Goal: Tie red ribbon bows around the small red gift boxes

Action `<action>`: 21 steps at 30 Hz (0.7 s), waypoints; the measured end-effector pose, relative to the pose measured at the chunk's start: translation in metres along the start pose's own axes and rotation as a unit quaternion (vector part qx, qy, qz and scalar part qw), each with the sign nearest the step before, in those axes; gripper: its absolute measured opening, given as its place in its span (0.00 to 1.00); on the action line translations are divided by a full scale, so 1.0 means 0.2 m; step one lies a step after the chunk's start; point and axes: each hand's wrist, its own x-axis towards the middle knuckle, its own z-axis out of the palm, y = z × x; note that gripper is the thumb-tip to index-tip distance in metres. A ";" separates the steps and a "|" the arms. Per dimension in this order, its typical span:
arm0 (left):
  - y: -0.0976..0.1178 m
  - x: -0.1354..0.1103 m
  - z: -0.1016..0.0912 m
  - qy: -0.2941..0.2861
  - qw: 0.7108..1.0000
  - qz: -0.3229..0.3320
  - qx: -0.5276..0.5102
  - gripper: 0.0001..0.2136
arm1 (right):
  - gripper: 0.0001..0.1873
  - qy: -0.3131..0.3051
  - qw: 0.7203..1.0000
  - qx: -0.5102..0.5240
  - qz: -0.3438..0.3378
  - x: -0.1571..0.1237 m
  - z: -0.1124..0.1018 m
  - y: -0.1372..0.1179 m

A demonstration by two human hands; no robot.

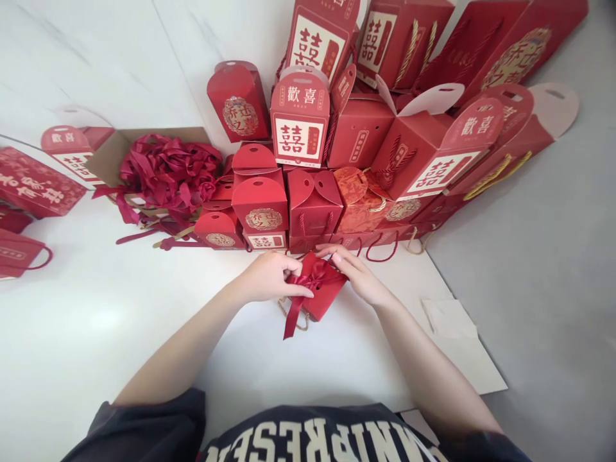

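Head view: the red box point(326, 304) sits between the two hands, over the white table point(158, 314), a ribbon point(316, 276) tied in a bow across it. The left hand point(270, 277), at the box's 9 o'clock, has thumb and fingers together, clamped on the bow's near loop. The right hand point(362, 280), at 2 o'clock, lays its fingers along the far edge; I cannot tell whether it clamps. A ribbon tail hangs toward 7 o'clock. Stacked boxes point(363, 128) rise at 12 to 1 o'clock, a ribbon pile point(169, 172) at 10.
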 end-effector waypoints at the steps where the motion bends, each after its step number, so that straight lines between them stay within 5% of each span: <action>1: 0.00 0.00 0.00 -0.008 1.000 0.005 -0.001 0.25 | 0.17 -0.021 1.000 0.020 0.007 0.01 0.01 0.00; 6: -0.01 -0.01 -0.03 -0.026 1.000 0.003 0.003 0.25 | 0.12 -0.082 0.995 0.055 0.005 0.04 0.03 -0.01; 21: -0.02 -0.01 -0.08 -0.061 0.998 -0.012 -0.016 0.21 | 0.16 -0.078 0.992 0.100 -0.008 -0.01 -0.02 0.01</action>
